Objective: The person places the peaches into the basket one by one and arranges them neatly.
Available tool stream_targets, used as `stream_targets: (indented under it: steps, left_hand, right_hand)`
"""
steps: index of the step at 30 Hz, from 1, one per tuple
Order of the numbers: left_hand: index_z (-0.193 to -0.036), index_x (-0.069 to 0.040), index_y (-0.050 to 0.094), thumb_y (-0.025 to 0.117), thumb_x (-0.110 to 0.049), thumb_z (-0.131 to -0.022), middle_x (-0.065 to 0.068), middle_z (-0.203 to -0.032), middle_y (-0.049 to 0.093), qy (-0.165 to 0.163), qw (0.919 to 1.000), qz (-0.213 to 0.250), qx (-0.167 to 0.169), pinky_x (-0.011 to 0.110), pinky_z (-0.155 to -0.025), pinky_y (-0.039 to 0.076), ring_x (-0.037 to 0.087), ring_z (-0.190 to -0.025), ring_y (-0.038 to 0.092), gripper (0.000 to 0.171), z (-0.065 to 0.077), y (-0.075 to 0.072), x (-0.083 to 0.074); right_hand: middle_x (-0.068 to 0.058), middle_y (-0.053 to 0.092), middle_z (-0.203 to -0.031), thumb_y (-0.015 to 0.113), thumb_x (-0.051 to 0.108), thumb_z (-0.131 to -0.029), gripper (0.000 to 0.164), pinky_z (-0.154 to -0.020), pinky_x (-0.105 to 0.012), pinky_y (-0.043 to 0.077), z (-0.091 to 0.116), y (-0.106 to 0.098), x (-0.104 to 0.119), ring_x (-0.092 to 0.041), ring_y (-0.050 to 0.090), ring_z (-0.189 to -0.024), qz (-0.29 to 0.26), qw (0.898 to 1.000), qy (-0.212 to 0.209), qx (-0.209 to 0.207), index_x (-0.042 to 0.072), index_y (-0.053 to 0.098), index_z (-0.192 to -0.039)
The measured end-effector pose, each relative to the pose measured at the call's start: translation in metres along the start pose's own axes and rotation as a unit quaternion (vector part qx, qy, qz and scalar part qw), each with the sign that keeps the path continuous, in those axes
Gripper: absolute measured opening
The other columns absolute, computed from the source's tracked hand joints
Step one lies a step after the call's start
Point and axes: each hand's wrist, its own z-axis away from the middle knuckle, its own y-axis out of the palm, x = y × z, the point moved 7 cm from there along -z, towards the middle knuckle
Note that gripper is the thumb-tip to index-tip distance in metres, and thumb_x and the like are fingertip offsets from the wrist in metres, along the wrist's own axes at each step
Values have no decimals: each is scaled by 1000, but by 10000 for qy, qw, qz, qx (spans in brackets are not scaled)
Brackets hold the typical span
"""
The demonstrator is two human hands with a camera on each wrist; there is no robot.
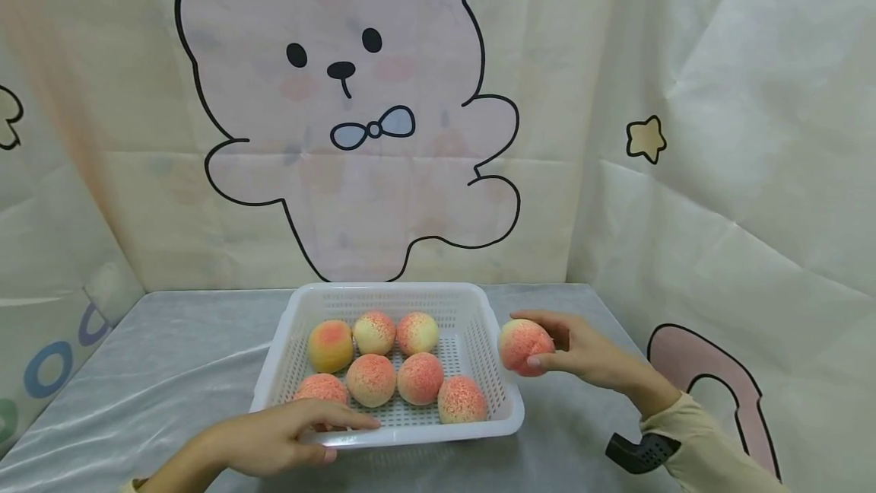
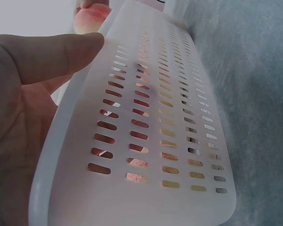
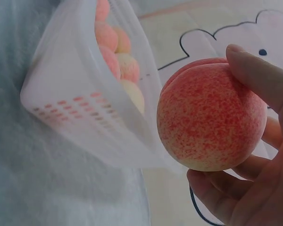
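A white plastic basket [image 1: 404, 438] with slotted walls holds several peaches [image 1: 371, 380], most speckled pink and one more orange [image 1: 330, 346]. My left hand [image 1: 280, 432] grips its near rim, the thumb [image 2: 61, 54] on the outer side and the fingers reaching over inside. Just off the basket's right side, my right hand [image 1: 582, 348] holds another peach [image 1: 525, 347] between thumb and fingers, at about rim height. This peach [image 3: 212, 115] is red-speckled, paler at one end, with a crease along it in the right wrist view.
A grey cloth [image 1: 171, 364] covers the table beneath the basket. Printed sheets [image 1: 534, 44] with a cartoon bear hang behind and along both sides. A black curved piece [image 1: 642, 453] sits at the right sleeve.
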Motion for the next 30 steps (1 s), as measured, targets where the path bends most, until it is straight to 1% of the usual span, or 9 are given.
stream_targets:
  steps: [3, 6, 10, 13, 19, 26, 30]
  left_hand:
    - [-150, -21, 51, 57, -23, -103, 1, -143, 58, -13, 10000, 16, 8, 23, -91, 48, -2, -115, 49, 47, 0, 0, 0]
    - [-150, -21, 51, 57, -25, -103, 1, -145, 58, 33, 9999, -102, -12, 24, -96, 49, -1, -122, 51, 47, 0, 0, -2]
    - [-149, -21, 51, 56, -26, -103, -1, -147, 58, 97, 9996, -270, -50, 24, -100, 49, 2, -129, 51, 46, 0, 0, -2]
    - [-149, -20, 51, 56, -26, -103, -1, -147, 57, 103, 9996, -260, -48, 24, -100, 49, 1, -129, 51, 46, 0, 0, -2]
    - [-149, -20, 51, 56, -25, -104, 2, -144, 59, 101, 9998, -193, -33, 24, -96, 50, 0, -124, 52, 46, 0, 1, -2]
    - [-149, -20, 51, 57, -26, -103, 0, -143, 59, 26, 9999, -126, -19, 24, -95, 50, 0, -124, 52, 47, 1, 1, -2]
    - [-149, -20, 52, 58, -23, -103, -1, -143, 59, 10, 9999, -123, -34, 25, -95, 50, 1, -125, 52, 46, 1, 0, -3]
  right_hand:
    - [-16, 64, -130, 70, 12, -93, 57, -85, -33, 60, -7, 7, 4, -16, 67, -104, -45, 9999, -98, 95, 10, 50, -147]
    - [-15, 64, -130, 71, 13, -93, 57, -85, -33, 60, -13, 15, 8, -17, 67, -104, 22, 9998, -181, 129, 13, 52, -146]
    - [-14, 64, -130, 72, 12, -92, 56, -85, -32, 59, -21, 26, 13, -15, 66, -103, 31, 9992, -330, 215, 13, 53, -145]
    - [-15, 65, -130, 73, 11, -91, 57, -87, -30, 58, -26, 34, 16, -15, 67, -104, -31, 9987, -409, 288, 12, 54, -145]
    - [-14, 66, -128, 75, 14, -90, 57, -89, -29, 57, -34, 47, 19, -15, 67, -104, -34, 9983, -411, 403, 12, 55, -144]
    - [-12, 67, -128, 77, 15, -89, 57, -89, -29, 55, -41, 57, 22, -13, 65, -105, 26, 9973, -523, 517, 12, 56, -143]
    - [-10, 67, -127, 76, 17, -90, 56, -89, -29, 55, -43, 63, 24, -13, 65, -105, 24, 9970, -540, 554, 13, 57, -142]
